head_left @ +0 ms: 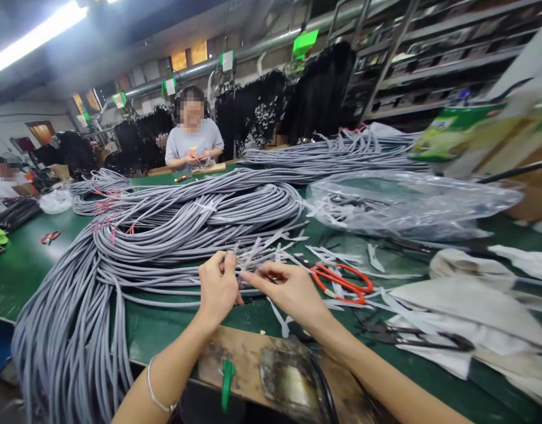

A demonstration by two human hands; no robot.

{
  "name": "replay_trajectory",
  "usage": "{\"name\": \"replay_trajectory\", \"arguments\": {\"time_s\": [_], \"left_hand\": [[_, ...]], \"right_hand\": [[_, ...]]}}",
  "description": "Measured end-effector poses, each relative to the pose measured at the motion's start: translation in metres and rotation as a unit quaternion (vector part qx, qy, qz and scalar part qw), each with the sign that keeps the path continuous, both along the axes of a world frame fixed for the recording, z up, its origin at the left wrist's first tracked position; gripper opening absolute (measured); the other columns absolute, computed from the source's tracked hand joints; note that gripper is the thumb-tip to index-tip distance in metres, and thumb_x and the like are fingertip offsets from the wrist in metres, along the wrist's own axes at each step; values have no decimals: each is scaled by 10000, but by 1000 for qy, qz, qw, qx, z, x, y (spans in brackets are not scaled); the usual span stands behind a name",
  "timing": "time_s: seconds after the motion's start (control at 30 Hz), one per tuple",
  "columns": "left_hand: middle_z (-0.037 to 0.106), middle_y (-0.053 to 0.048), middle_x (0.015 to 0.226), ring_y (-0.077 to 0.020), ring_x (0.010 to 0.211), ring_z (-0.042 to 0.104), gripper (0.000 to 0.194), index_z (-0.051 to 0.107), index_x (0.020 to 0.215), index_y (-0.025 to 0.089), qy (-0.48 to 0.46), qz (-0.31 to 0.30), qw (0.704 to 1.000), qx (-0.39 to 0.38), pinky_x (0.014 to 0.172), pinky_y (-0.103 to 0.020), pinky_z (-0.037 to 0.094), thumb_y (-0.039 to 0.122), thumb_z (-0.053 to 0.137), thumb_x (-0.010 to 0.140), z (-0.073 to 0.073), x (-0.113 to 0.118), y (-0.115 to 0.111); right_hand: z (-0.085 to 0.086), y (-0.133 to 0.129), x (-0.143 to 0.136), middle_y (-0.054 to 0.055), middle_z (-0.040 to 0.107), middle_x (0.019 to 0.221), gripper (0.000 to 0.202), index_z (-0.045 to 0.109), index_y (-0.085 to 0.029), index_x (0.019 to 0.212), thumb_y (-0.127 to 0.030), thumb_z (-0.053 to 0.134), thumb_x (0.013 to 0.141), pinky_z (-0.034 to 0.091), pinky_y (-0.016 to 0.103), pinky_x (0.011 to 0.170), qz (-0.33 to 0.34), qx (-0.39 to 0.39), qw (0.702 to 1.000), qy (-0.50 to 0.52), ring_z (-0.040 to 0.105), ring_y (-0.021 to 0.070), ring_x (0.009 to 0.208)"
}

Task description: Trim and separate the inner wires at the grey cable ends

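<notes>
The left hand (218,287) and right hand (285,288) are pinching the ends of thin grey cables (253,257) between fingertips, above the green tabletop (165,330), beside red-handled scissors (341,281) and large grey cable coils (186,224).

Green table (15,271), long, ran near to far. Grey cables (173,224) lay coiled in large bundles at centre and left, trailing over the near edge. Left hand (218,288) and right hand (288,288) pinched cable ends (248,259) between them. Red-handled scissors (341,281) lay just right of the right hand. Clear plastic bag (407,203) sat far right. A seated person (193,141) worked at the far end.
</notes>
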State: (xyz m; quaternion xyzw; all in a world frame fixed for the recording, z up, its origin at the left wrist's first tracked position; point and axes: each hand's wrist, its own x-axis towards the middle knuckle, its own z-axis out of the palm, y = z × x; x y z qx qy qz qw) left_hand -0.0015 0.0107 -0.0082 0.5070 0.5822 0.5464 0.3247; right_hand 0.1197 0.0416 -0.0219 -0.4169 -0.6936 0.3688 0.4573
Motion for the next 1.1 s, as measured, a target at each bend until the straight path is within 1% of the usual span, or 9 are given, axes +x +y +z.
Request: {"name": "replay_trajectory", "arguments": {"time_s": [0.1,0.23,0.3,0.47,0.57,0.7,0.83,0.97,1.1], "left_hand": [[446,79,373,-81,223,427,261,439,711,184,-53,17,998,-28,236,-130,267,374,363,873,0,-2,3],[449,86,358,-93,230,443,207,397,732,200,-83,8,995,-45,237,-128,290,325,326,882,-2,-1,3],[418,94,361,-92,239,450,198,398,729,203,-64,-8,997,-36,239,-126,294,313,333,880,-4,1,0],[392,96,390,-90,255,465,238,385,713,205,-40,-43,998,-38,246,-128,297,359,331,885,-10,5,-5],[406,93,385,-94,263,470,233,394,724,204,-33,-43,998,-37,258,-132,302,358,331,886,-13,6,-4],[449,83,382,-116,252,475,221,368,755,205,-131,-4,988,-80,262,-151,314,352,284,897,-13,2,4],[446,90,432,-112,256,469,283,345,766,207,-228,13,968,-104,269,-156,294,453,287,892,-7,-6,9],[591,7,645,-91,422,542,272,515,770,162,-49,-79,996,-13,394,-185,404,412,621,745,0,-10,-1],[660,-39,780,-142,692,618,81,655,815,169,193,3,969,152,662,-236,494,145,659,737,-1,-7,-10]], "right_hand": [[0,4,3,-58,246,392,606,285,-210,384,-698,582,587,231,237,391,-9,-2,1000,-8,242,67,398],[-2,3,2,-38,415,425,514,496,-185,525,-683,623,559,294,230,392,-51,20,998,-6,347,86,396],[-2,0,-1,-19,488,453,479,534,-180,558,-650,622,599,320,230,407,-53,61,996,-42,393,93,400],[-6,-3,-5,-34,344,343,535,350,-200,406,-550,485,787,240,230,384,-113,200,964,-136,319,78,346],[-10,-3,-4,-24,377,359,480,350,-205,438,-416,397,866,238,238,399,-137,288,931,-178,341,85,345],[-12,-5,-5,-17,437,401,398,377,-212,498,-279,366,890,245,247,406,-150,380,893,-188,360,90,344],[-10,-7,-4,-12,490,452,329,403,-215,559,-204,377,887,293,233,420,-128,408,892,-150,437,97,381],[-8,-5,0,-9,527,493,252,457,-208,634,-193,383,874,320,227,413,-133,367,913,-117,477,106,401],[-4,-6,1,-35,489,472,192,516,-192,684,-234,431,851,311,221,381,-154,293,942,-56,425,90,356]]}}
